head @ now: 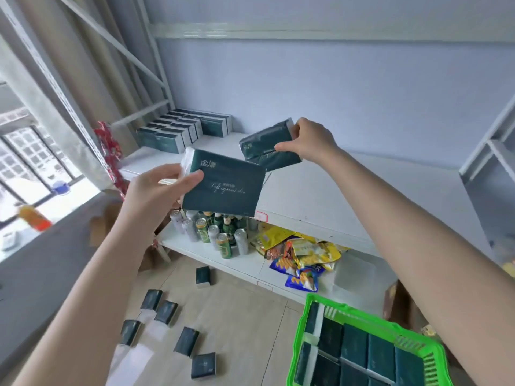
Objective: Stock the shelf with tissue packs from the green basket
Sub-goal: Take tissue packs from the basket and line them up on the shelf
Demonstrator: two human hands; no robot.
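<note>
By the left upright, a row of packs [178,135] stands on edge in the back corner of the shelf [306,196]. Below, loose packs [166,312] lie scattered over the floor [245,330]. The left hand [156,190] grips a tissue pack [227,188] by its left end, thumb across the face, out past the shelf's front edge. Under it, cans [217,235] crowd the lower board. The right hand [309,142] pinches a second pack [267,149] by its right end, tilted above the shelf. A wide stretch of white board runs on rightward. At bottom right, the green basket [429,358] holds stacked packs [381,355] close inside its rim.
</note>
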